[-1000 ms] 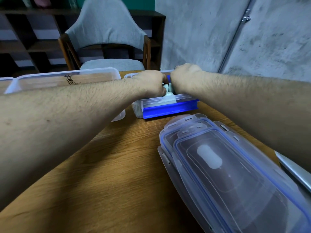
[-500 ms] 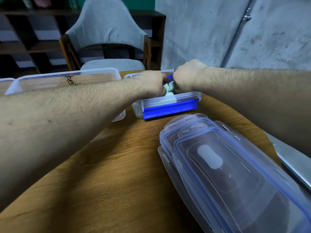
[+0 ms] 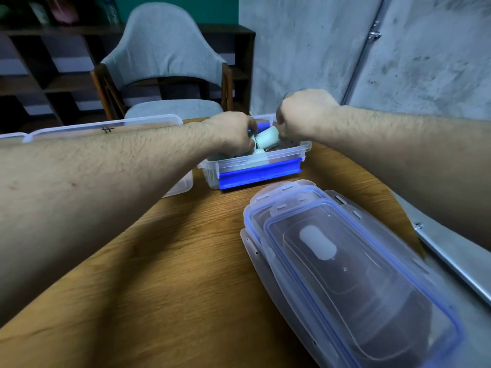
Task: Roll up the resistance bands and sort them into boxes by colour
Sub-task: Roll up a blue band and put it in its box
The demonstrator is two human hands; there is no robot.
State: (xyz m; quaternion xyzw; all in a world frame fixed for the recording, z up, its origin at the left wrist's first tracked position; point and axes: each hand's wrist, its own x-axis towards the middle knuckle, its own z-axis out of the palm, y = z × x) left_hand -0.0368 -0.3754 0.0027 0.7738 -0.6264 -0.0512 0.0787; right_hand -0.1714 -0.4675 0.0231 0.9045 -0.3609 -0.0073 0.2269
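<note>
1. A clear box (image 3: 255,168) with blue clips stands near the far edge of the wooden tabletop (image 3: 170,274), and both hands reach into it from above.
2. The left hand (image 3: 231,134) is curled down into the box's left half, its fingers closed round a pale green band (image 3: 267,135); the fingertips themselves are hidden behind the knuckles.
3. The right hand (image 3: 303,112) is bunched above the box's right half, fingers curled and pinching the other end of the same pale green band, which is lifted just above the box's rim between the two hands.
4. More pale bands lie inside the box (blurred; their number cannot be told).
5. A second clear box (image 3: 106,127) sits toward the far left corner, behind the left forearm.
6. A stack of clear lids (image 3: 345,261) with blue seals lies along the near right edge.
7. A grey chair (image 3: 164,59) stands beyond the far edge.
</note>
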